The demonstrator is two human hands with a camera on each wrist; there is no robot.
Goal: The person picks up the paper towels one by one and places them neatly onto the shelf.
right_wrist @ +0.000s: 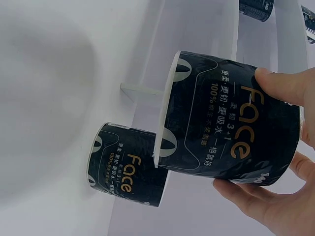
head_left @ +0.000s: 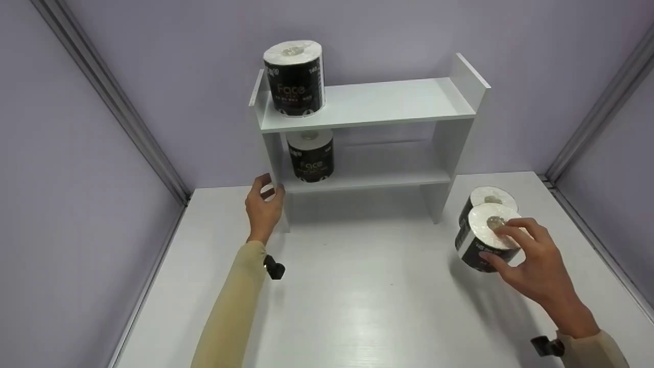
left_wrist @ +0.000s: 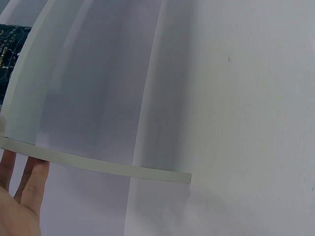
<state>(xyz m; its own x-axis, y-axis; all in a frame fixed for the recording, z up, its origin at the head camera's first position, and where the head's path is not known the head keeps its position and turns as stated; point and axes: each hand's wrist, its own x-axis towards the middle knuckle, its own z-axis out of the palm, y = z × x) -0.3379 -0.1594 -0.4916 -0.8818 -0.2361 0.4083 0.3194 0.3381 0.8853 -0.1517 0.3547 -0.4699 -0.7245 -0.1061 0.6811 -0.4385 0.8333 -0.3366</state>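
My right hand point(head_left: 536, 260) grips a toilet paper roll point(head_left: 485, 250) in a black "Face" wrapper, thumb on its side and fingers at its white top. In the right wrist view this roll point(right_wrist: 221, 118) is tilted and raised off the table. Behind it a second roll point(right_wrist: 130, 164) stands on the table. With fingers touching the left side panel of a white two-tier shelf point(head_left: 368, 181), my left hand point(head_left: 264, 209) stays at the shelf's edge. One roll point(head_left: 296, 84) stands at the left of the top tier, another point(head_left: 311, 161) at the left of the lower tier.
The shelf stands on a white table point(head_left: 347, 296) against a pale back wall point(head_left: 378, 36). Side walls with metal corner rails point(head_left: 112, 97) close in the left and right. The shelf's right side panel point(head_left: 471, 84) rises above the top tier.
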